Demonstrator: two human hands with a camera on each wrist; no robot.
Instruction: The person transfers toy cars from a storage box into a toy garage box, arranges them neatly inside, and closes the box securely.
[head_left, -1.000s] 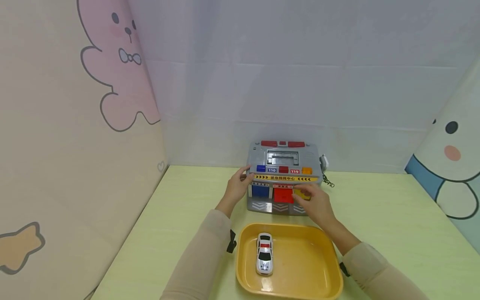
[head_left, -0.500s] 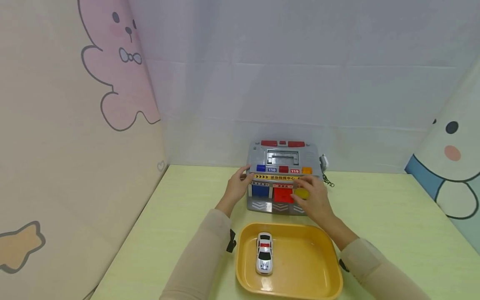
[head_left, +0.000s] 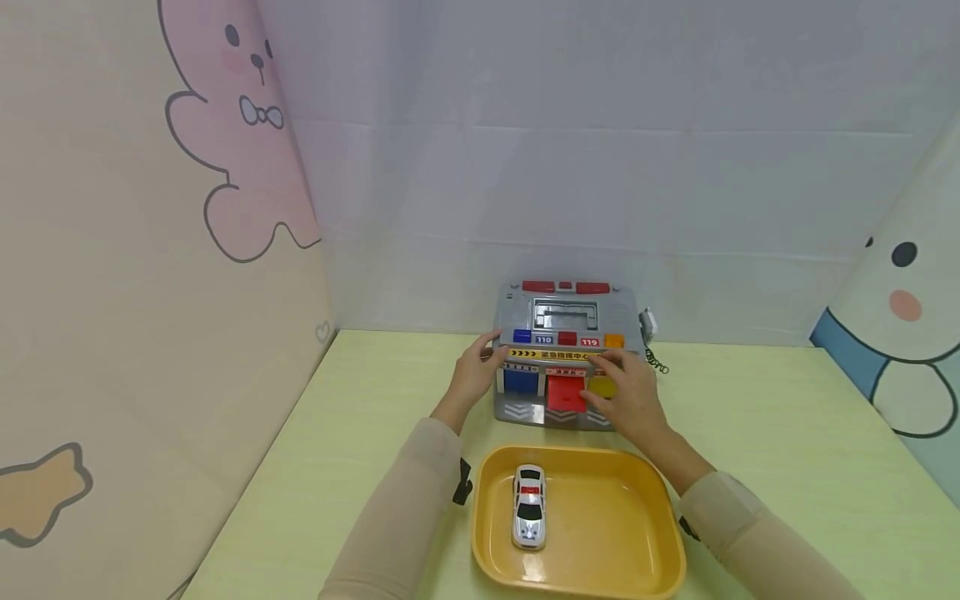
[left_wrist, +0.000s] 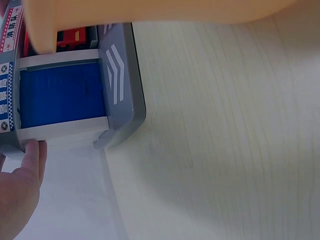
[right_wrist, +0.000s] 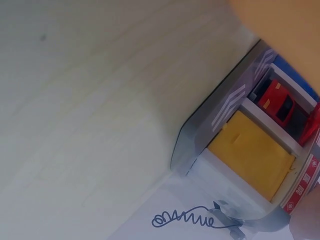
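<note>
A grey toy garage station (head_left: 570,304) stands at the back, with a blue door (head_left: 521,381), a red door (head_left: 566,393) and a yellow door (right_wrist: 252,155). My left hand (head_left: 471,375) rests on its left end; in the left wrist view, straight fingers press the side wall. My right hand (head_left: 630,396) is at the front, bent fingers on the yellow strip and thumb at the red door's edge, holding that door tilted outward. A red toy vehicle (right_wrist: 279,101) sits in the middle bay, behind the red door. The blue and yellow doors are down.
In front of the station is a yellow tray (head_left: 600,517) bearing a white toy police car (head_left: 529,508) on its left. A coiled cord (head_left: 656,362) and a small grey handset (head_left: 648,323) hang at the station's right end. A curtain wall (head_left: 420,208) rises behind the table.
My right fingers have moved up onto the yellow strip. The red door's lower edge has swung out towards me. My left hand, the station and the tray keep their places.
</note>
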